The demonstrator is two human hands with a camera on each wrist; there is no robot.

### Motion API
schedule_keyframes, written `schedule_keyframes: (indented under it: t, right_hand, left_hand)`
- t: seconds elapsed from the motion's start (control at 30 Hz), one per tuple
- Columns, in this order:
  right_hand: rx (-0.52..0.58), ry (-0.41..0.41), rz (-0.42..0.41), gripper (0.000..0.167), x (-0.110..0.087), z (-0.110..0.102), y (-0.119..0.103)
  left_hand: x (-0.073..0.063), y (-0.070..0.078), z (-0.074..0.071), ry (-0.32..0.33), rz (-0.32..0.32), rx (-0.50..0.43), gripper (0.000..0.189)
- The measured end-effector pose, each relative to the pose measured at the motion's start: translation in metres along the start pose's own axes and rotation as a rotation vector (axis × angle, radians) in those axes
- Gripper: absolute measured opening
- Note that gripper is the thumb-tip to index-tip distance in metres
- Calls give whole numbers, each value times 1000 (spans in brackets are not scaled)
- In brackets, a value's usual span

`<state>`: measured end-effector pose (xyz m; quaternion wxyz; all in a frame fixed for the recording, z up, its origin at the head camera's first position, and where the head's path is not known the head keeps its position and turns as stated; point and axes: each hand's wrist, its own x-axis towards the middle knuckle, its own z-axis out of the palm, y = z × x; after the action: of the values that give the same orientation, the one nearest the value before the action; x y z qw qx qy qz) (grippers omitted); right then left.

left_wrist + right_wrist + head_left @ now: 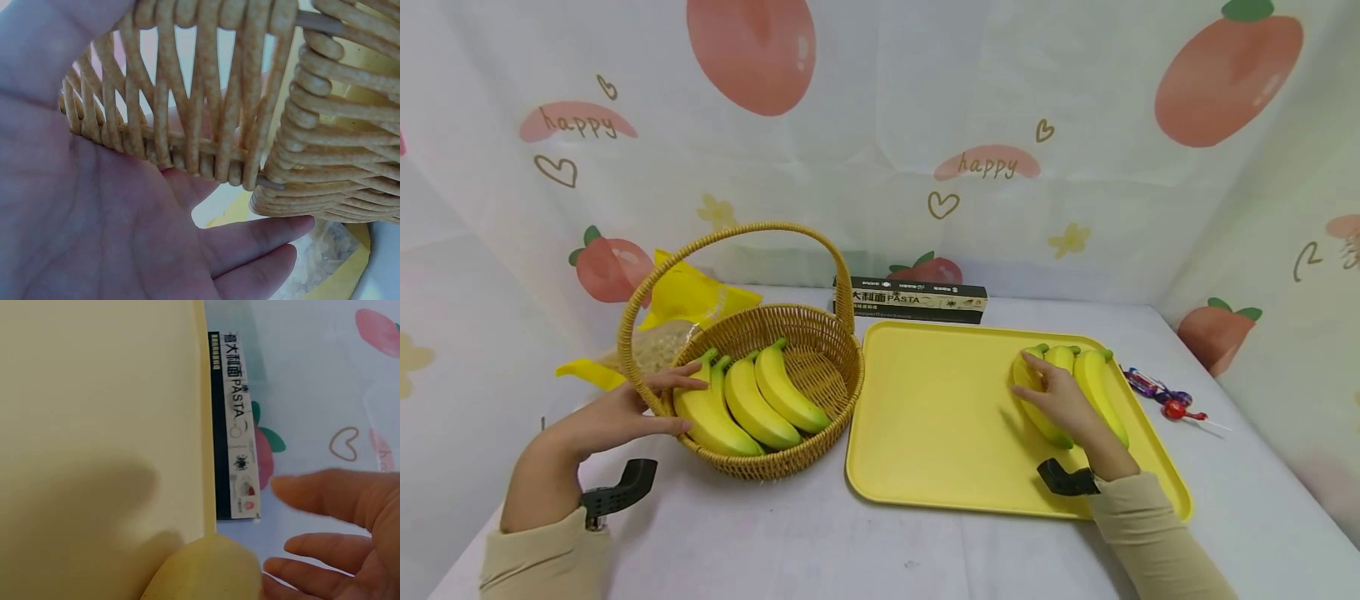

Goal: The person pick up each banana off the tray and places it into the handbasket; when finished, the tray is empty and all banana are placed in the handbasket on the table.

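Note:
The left hand is at the left side of a wicker basket, its fingers reaching past the handle base toward the bananas inside. In the left wrist view, the woven handle crosses between thumb and palm, with the fingers fairly straight behind it. Several bananas lie side by side in the basket. On a yellow tray, the right hand is over three bananas, thumb and fingers spread. The right wrist view shows one banana end below the thumb; whether the fingers touch it is unclear.
Behind the tray stands a black pasta box. Yellow packaging with a clear section lies behind the basket's left side. Wrapped lollipops are on the white cloth right of the tray. A printed curtain hangs behind.

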<state>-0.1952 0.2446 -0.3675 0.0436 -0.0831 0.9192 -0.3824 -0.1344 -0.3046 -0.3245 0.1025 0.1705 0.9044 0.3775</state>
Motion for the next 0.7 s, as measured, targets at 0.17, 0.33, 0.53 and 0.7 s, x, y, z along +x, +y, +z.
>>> schedule_keyframes:
  t: [0.17, 0.33, 0.53, 0.7]
  right_hand:
    - [-54, 47, -43, 62, 2, 5, 8]
    - [-121, 42, -70, 63, 2, 10, 8]
    - [-107, -81, -126, 66, 0, 12, 10]
    - [-78, -158, -152, 69, 0, 13, 13]
  left_hand:
    - [0, 0, 0, -2, -3, -13, 46]
    - [1, -1, -1, 1, 8, 12, 46]
    - [1, -2, -1, 10, 30, 18, 46]
    - [1, -2, -1, 10, 29, 23, 46]
